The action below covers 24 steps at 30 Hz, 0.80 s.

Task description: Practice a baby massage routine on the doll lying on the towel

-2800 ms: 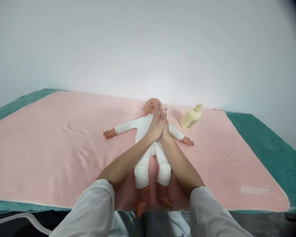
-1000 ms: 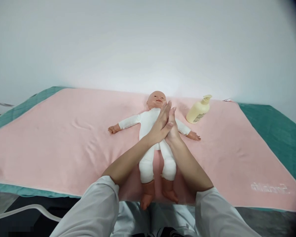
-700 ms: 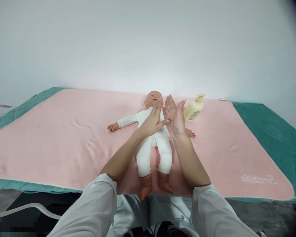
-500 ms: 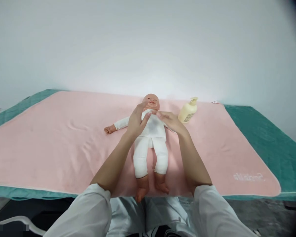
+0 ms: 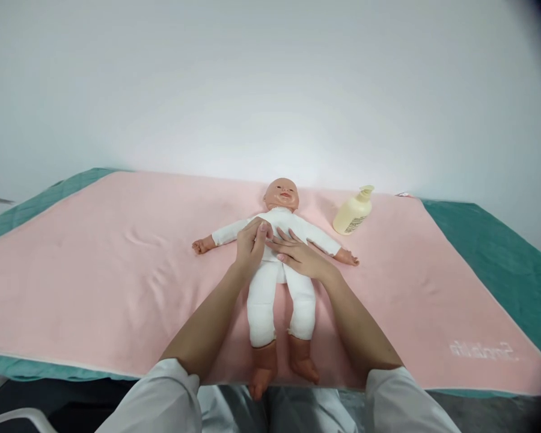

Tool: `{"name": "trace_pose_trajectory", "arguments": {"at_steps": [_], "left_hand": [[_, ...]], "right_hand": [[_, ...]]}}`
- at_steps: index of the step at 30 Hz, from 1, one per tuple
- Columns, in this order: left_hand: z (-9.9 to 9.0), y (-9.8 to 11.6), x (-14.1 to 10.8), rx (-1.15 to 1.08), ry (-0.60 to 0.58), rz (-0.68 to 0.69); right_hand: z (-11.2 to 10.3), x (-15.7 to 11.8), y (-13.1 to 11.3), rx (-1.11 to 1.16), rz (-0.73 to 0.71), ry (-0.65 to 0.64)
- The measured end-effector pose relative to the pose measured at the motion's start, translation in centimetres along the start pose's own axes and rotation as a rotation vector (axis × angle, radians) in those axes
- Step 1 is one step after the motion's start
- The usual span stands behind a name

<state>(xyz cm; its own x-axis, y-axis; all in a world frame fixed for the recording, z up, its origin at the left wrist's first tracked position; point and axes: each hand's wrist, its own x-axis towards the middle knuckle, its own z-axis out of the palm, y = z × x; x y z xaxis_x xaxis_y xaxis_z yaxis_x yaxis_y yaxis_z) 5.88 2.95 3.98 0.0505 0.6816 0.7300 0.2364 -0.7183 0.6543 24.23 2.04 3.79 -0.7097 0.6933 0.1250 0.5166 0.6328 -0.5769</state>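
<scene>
A baby doll (image 5: 282, 218) in a white suit lies on its back, head towards the wall, arms spread and legs towards me. My left hand (image 5: 251, 245) is over the left side of its belly, fingers curled in and the thumb against them; nothing shows in it. My right hand (image 5: 301, 255) lies flat across the belly with its fingers spread, the tips close to my left hand. Whether the two hands touch cannot be made out. Both hands cover part of the doll's middle.
A pale yellow pump bottle (image 5: 352, 211) stands right of the doll's head. Under everything is a pink mat (image 5: 130, 282) on a green cover (image 5: 491, 258). The white wall (image 5: 270, 84) rises behind the far edge. One doll foot reaches over the near edge.
Both hands have come down from the doll's upper chest to its belly. My left hand has curled from open to closed; my right has spread its fingers. The view has shifted slightly.
</scene>
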Motion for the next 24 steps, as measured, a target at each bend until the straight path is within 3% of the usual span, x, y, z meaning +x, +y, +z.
{"name": "trace_pose_trajectory", "arguments": {"at_steps": [10, 17, 24], "left_hand": [[0.0, 0.5, 0.1, -0.008, -0.508, 0.016], [0.4, 0.4, 0.2, 0.027, -0.637, -0.021], [0.4, -0.8, 0.4, 0.197, -0.919, -0.045]], "right_hand": [[1.0, 0.8, 3.2, -0.054, 0.234, 0.182], [1.3, 0.7, 3.9, -0.199, 0.505, 0.363], [1.5, 0.5, 4.6, -0.237, 0.530, 0.427]]}}
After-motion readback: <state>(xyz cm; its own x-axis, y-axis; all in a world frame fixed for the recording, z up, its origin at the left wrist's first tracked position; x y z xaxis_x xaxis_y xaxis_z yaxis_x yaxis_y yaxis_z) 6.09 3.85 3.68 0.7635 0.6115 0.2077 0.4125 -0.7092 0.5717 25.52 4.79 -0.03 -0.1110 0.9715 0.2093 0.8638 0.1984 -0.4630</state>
